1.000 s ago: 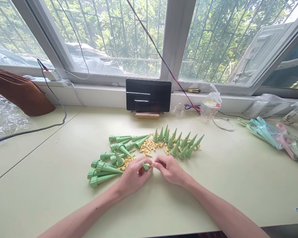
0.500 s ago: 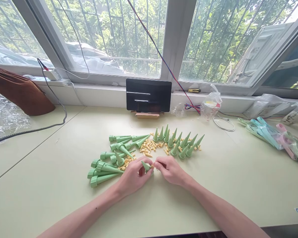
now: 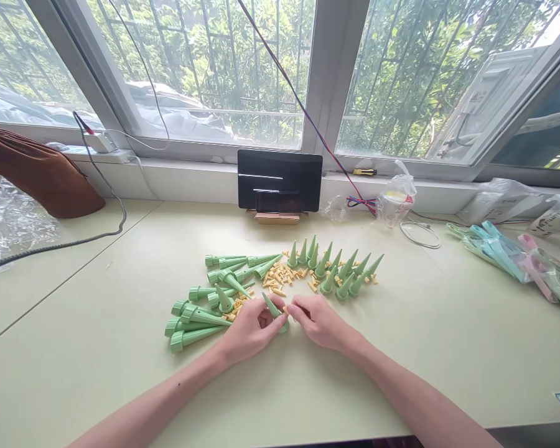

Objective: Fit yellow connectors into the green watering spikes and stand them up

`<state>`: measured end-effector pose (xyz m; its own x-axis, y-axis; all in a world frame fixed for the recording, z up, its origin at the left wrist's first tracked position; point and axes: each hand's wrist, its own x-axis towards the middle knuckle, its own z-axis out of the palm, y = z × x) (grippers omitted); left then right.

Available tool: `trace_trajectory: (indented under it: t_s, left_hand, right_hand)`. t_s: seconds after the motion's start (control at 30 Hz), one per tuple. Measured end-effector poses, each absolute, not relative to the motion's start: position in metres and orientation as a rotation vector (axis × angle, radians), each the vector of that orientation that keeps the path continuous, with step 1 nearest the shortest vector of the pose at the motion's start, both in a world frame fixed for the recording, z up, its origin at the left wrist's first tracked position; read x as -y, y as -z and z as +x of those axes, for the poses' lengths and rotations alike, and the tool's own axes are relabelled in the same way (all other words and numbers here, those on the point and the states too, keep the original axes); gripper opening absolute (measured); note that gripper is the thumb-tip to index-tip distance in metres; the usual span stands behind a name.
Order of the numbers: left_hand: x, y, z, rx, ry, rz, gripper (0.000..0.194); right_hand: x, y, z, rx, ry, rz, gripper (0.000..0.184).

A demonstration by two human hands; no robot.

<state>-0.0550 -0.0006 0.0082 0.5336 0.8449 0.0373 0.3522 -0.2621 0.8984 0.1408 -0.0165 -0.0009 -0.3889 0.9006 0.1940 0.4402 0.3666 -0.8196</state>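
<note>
Cone (image 3: pixel 271 305), lower centre of frame, pinched in left hand (image 3: pixel 248 328); more of it shows than half a second ago, apparently better exposed to yellow piece (image 3: pixel 286 309) in right hand's (image 3: pixel 321 320) pinch.

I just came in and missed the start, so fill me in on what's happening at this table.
A person's left hand holds a green cone, while the right hand pinches a small yellow piece at its side; whether the piece is seated can't be told. Mostly lying cones are at the left, upright cones stand at the right, and loose yellow pieces are scattered between.
</note>
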Motion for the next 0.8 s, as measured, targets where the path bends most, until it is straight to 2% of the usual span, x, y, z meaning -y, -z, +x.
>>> trace_trajectory:
  t_s: [0.17, 0.57, 0.8]
  left_hand:
    - [-0.0012, -0.0095, -0.0558, -0.97, -0.581, 1.761, 0.035]
    - [-0.0002, -0.0058, -0.0549, -0.881, -0.658, 1.617, 0.035]
    - [-0.0008, -0.0129, -0.053, -0.888, -0.682, 1.531, 0.035]
  right_hand:
    - [0.0168, 0.004, 0.14, 1.967, -0.897, -1.127, 0.036]
    - [0.0154, 0.0035, 0.1396, 1.888, -0.95, -1.121, 0.036]
    - [0.018, -0.0023, 0.1404, 1.987, -0.962, -1.124, 0.028]
